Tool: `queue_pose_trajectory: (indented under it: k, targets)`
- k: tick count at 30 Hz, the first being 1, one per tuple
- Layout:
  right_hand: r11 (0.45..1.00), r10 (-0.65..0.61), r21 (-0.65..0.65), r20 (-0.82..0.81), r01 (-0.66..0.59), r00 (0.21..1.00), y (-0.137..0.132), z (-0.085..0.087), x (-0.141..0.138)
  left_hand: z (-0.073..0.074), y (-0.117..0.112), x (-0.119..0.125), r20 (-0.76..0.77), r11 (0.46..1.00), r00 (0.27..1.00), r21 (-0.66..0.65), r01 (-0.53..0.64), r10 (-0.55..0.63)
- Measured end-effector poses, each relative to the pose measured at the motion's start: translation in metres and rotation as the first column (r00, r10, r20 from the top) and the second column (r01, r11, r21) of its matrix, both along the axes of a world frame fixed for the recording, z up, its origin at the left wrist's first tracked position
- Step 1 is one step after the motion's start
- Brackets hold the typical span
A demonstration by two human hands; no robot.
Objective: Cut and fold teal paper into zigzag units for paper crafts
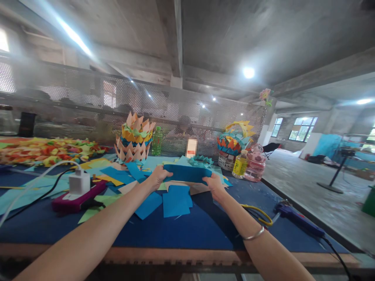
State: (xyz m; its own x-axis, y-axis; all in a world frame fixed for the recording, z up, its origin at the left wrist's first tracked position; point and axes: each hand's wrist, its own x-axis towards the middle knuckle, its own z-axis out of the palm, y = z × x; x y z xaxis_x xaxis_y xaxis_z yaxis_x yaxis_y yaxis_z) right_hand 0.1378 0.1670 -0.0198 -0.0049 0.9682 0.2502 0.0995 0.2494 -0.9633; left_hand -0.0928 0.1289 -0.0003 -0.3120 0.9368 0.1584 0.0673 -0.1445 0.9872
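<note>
A strip of blue paper [187,173] is stretched sideways above the table, one end in each hand. My left hand [159,176] pinches its left end, and my right hand [215,185] grips the right end between thumb and fingers. Below the strip, several blue paper pieces [176,202] lie on the dark blue tabletop [187,234]. Behind it rests a teal folded paper piece with pointed edges [202,160]. To the left stands a tiered paper form with pointed rims [134,136] in peach, yellow and blue. Another pointed paper form [234,136] stands at the right.
A purple power strip [68,200] with a white plug [79,182] lies at left, cables trailing. At right are a yellow-labelled bottle [240,167], a pink jug [254,166] and a blue glue gun [299,220]. Colourful paper scraps [52,150] are heaped at far left; a green bottle [157,141] stands behind.
</note>
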Motion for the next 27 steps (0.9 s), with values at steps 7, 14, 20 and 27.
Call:
queue_pose_trajectory:
  k: [7, 14, 20, 27]
  targets:
    - [1.000, -0.002, -0.024, 0.025, 0.002, 1.000, 0.003, -0.004, 0.000, 0.001, -0.002, 0.002, -0.056, 0.998, 0.998, -0.060, -0.022, 0.019]
    - [0.999, 0.041, 0.000, 0.053, -0.041, 0.998, 0.002, -0.004, 0.001, 0.000, 0.000, -0.001, -0.152, 0.994, 0.988, -0.102, -0.043, 0.028]
    - [1.000, 0.028, 0.001, 0.082, -0.028, 0.996, 0.001, -0.001, 0.003, -0.007, 0.008, -0.011, -0.226, 0.991, 0.973, -0.107, -0.080, 0.054]
    - [0.999, 0.038, 0.004, 0.112, -0.038, 0.993, -0.003, 0.002, 0.003, -0.011, 0.013, -0.016, -0.201, 0.992, 0.979, -0.106, -0.066, 0.044]
